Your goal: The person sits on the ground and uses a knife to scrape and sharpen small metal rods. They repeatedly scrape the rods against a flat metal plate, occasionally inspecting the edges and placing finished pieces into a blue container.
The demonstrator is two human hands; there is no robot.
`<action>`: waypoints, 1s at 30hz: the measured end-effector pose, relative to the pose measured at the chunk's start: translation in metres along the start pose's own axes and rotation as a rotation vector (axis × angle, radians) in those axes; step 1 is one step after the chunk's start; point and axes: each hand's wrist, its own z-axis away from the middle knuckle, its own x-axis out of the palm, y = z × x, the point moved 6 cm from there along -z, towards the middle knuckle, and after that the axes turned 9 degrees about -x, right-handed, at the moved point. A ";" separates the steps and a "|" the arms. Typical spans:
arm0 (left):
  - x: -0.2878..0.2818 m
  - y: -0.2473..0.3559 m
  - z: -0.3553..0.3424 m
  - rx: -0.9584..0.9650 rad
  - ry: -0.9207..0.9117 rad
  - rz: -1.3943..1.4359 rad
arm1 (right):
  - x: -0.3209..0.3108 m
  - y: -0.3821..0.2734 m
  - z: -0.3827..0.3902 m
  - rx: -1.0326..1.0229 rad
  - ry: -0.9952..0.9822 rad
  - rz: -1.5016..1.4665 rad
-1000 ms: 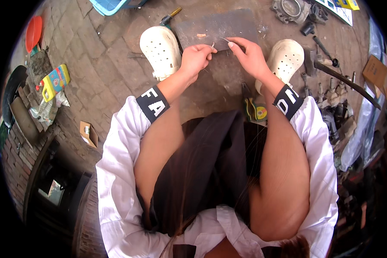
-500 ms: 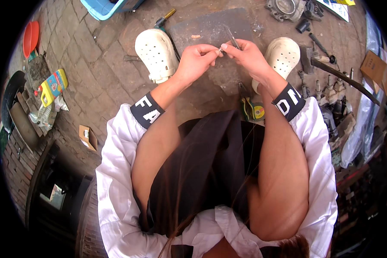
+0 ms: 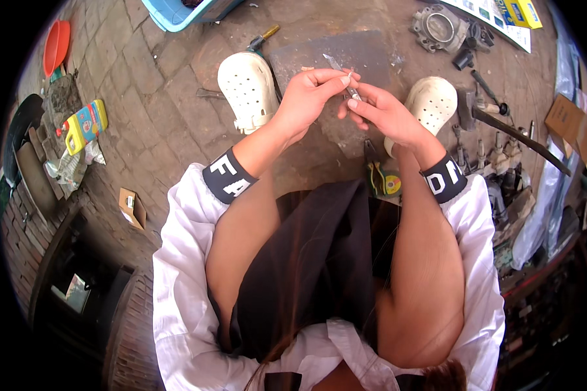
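My left hand (image 3: 316,94) pinches a small pale thin piece (image 3: 349,76), too small to identify, above a grey metal plate (image 3: 375,52) on the paved ground. My right hand (image 3: 378,111) holds a small silver knife (image 3: 336,66) just beside the left fingertips, its blade pointing up and left. Between my feet, in cream clogs (image 3: 244,85), lie dark-jawed pliers (image 3: 372,156) and a green-and-yellow item (image 3: 388,182) below my hands.
A blue tub (image 3: 169,16), gold-tipped tool (image 3: 261,40), red basin (image 3: 55,45), yellow jug (image 3: 88,127) and small cardboard box (image 3: 130,208) lie around me. At right are metal housings (image 3: 437,29), a long dark bar (image 3: 522,137), several sockets and tools, plastic sheeting and cardboard (image 3: 571,127).
My hands have come closer together, the fingers now overlapping. The knife has swung upright to point up-left, and my left fingers have risen in front of it. The view has shifted slightly.
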 end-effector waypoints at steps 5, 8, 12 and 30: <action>-0.003 0.003 0.001 0.039 0.027 0.014 | -0.005 -0.005 0.001 0.007 -0.029 0.154; -0.001 0.009 0.003 0.086 0.024 -0.080 | -0.005 -0.004 0.002 0.025 -0.032 0.153; -0.003 0.000 0.002 0.085 -0.006 -0.035 | -0.002 0.002 -0.001 0.072 0.075 -0.051; -0.065 -0.068 -0.026 -0.316 0.303 0.123 | -0.020 0.018 -0.014 -0.227 0.129 1.060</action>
